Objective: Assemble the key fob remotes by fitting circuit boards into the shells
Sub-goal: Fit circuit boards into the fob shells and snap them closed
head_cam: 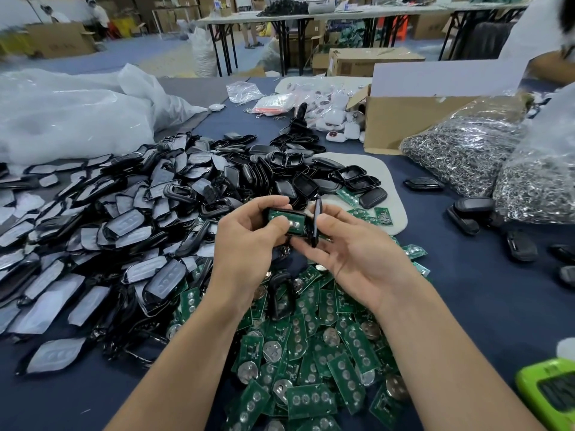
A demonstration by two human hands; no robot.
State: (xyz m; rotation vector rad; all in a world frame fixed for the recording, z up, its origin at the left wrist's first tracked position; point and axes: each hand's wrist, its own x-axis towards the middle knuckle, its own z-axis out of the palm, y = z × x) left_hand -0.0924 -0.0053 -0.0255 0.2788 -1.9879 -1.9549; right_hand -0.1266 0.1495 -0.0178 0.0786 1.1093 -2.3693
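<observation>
The circuit board (281, 215) sits in a black shell (295, 233), green face and round contact pads up, just above the centre of the view and above the table (482, 275). The left hand (245, 241) grips this shell: fingers curled over the far edge, thumb pressed on the board. At 3 o'clock and touching it, a second black shell half (316, 219) stands edge-on. The right hand (357, 253) pinches it between the thumb and the fingers, which are closed on it.

- 6 o'clock: a loose pile of green circuit boards (311, 353), several with coin cells showing, lying below both forearms.
- 9 o'clock: a large heap of black front shells (109, 228) with grey button pads.
- 12 o'clock: a smaller heap of empty black back shells (295, 169), partly on a white pad (395, 197).
- 2 o'clock: clear bags of metal key rings (466, 150), with a cardboard box (404, 119) behind them.
- 3 o'clock: several closed black fobs (473, 213) scattered apart on the table.
- 10 o'clock: a bulky white plastic bag (62, 119).
- 4 o'clock, frame corner: a green device (547, 396), partly cut off.
</observation>
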